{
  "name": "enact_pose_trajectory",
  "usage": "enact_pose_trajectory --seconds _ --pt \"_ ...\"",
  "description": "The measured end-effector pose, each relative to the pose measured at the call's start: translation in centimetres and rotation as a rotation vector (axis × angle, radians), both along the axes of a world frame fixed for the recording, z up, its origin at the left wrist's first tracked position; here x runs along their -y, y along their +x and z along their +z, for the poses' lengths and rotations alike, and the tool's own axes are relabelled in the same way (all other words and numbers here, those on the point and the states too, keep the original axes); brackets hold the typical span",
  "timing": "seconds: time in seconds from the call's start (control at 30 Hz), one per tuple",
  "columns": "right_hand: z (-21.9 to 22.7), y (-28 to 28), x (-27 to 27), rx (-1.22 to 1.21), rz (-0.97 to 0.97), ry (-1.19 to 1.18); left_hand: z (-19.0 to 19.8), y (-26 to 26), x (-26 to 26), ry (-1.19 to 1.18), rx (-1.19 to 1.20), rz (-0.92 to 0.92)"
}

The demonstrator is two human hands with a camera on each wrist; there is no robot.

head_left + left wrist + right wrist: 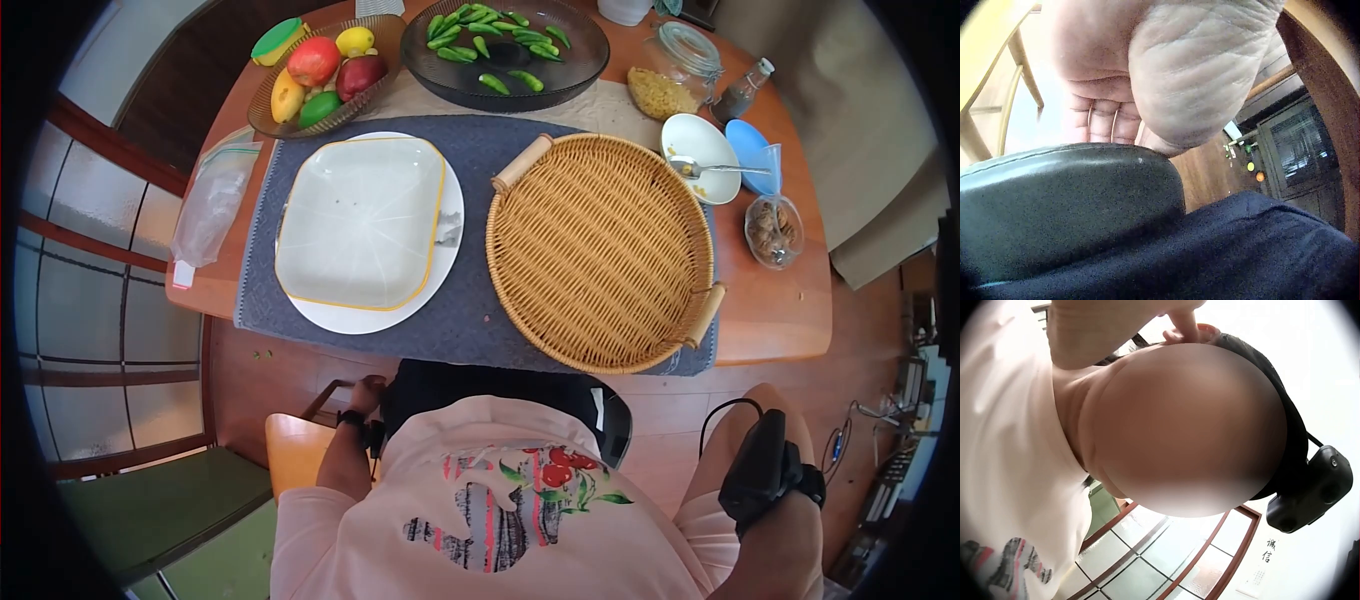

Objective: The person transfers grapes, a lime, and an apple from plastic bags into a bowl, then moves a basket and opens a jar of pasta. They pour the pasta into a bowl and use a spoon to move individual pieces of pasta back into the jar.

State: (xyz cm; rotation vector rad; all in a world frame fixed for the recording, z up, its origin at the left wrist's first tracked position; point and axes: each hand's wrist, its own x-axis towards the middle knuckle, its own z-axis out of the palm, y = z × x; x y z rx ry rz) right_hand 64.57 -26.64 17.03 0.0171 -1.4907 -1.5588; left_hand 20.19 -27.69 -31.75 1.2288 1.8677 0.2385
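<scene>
My left hand [368, 392] is down beside my hip at the chair. In the left wrist view its palm [1197, 81] is over the edge of a dark padded chair seat [1085, 187]. Several fingers [1104, 119] reach down behind that edge, tips hidden, so I cannot tell whether they curl round it. My right arm [785, 540] is bent up toward my head; its hand is outside the head view. In the right wrist view the right hand [1182, 322] is partly visible, a finger touching the ear [1207, 331] beside a black head strap [1254, 356].
On the table stand a white square dish [360, 220] on an oval plate [455, 200], a round wicker tray [600, 250], a fruit bowl [260, 120], a dark bowl of green peppers [430, 85], a pasta jar [665, 95] and a small white bowl [690, 130] with a spoon.
</scene>
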Motion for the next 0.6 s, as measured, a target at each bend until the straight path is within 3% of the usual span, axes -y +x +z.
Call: enact_pose_trajectory --seconds 0.1,0.17,0.33,0.6 --pt "-0.2 0.1 0.2 -0.021 -0.051 -0.012 -0.4 0.2 -0.1 -0.032 0.032 0.034" --pt "-0.6 0.7 2.0 0.010 0.029 -0.139 -0.6 -0.1 0.0 -0.037 0.027 0.047" --pt "-1.6 0.0 1.8 -0.045 0.012 -0.122 -0.9 -0.1 0.0 0.013 -0.048 -0.068" --pt "-1.5 -0.6 0.8 -0.045 -0.058 -0.093 -1.0 -0.3 0.2 0.018 -0.009 -0.016"
